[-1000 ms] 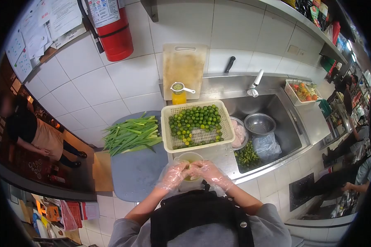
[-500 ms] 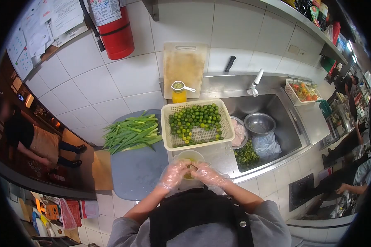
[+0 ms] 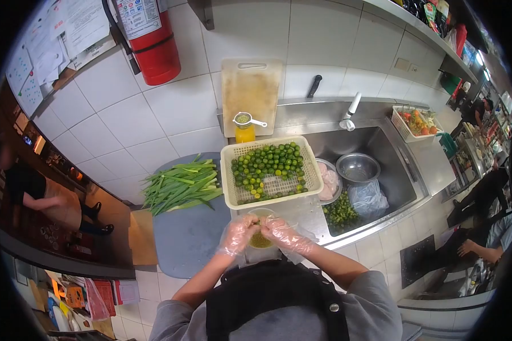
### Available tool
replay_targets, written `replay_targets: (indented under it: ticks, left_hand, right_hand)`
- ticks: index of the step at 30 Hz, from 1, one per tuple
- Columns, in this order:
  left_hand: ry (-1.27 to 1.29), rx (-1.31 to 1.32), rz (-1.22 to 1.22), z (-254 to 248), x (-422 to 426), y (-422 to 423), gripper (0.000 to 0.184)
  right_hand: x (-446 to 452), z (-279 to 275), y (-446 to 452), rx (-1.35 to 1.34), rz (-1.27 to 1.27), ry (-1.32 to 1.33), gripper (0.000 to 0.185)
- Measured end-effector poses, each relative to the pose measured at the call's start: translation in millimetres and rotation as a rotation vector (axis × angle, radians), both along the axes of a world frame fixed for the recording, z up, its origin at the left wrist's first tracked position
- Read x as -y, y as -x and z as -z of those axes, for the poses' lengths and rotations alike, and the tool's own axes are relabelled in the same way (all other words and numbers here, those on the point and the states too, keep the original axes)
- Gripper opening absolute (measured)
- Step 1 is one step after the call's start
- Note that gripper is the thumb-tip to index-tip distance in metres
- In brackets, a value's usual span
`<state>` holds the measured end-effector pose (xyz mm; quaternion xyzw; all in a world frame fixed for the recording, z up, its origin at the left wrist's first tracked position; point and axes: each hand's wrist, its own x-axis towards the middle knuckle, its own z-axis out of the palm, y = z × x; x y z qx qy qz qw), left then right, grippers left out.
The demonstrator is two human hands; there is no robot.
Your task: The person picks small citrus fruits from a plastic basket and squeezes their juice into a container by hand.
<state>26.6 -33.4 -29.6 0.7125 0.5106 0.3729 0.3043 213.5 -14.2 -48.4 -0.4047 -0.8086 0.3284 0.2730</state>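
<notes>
My left hand (image 3: 242, 232) and my right hand (image 3: 285, 232), both in clear plastic gloves, meet with fingertips pinched together over a clear tub (image 3: 261, 238) with yellow-green liquid and bits in it. Between the fingers is what looks like a small calamansi, mostly hidden. Just beyond the tub stands a cream plastic basket (image 3: 228, 191) of small green calamansi (image 3: 265, 162), a few of them showing yellow cut faces.
Leeks (image 3: 182, 183) lie on a grey board (image 3: 190, 244) to the left. An orange jar (image 3: 244, 134) with a strainer (image 3: 243, 119) stands behind the basket. The sink (image 3: 395, 145) holds a metal bowl (image 3: 358, 169), raw meat (image 3: 326, 181), a plastic bag (image 3: 368, 199) and green fruit pieces (image 3: 340, 213).
Both hands have moved slightly up and farther over the tub, fingertips still together. More of the liquid shows below them. At far left, a person's arm has shifted.
</notes>
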Motion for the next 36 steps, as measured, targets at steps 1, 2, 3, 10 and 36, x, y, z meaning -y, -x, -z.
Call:
replay_targets:
  ticks: [1, 2, 3, 10, 36]
  left_hand:
    - [0.064, 0.174, -0.015, 5, 0, 1, 0.020]
    - [0.067, 0.175, -0.016, 4, -1, 2, 0.020]
    - [0.039, 0.128, 0.015, 3, -2, 5, 0.020]
    - [0.020, -0.044, 0.102, 7, -3, 2, 0.021]
    - [-0.004, -0.061, 0.078, 4, 7, 3, 0.019]
  right_hand:
    - [-1, 5, -1, 0.000, -0.001, 0.005, 0.009]
    - [-3, 10, -1, 0.147, -0.054, -0.153, 0.008]
    - [-4, 14, -3, 0.295, -0.108, -0.310, 0.007]
    - [5, -21, -6, -0.005, -0.070, 0.265, 0.022]
    - [5, -18, -6, 0.111, -0.157, 0.036, 0.022]
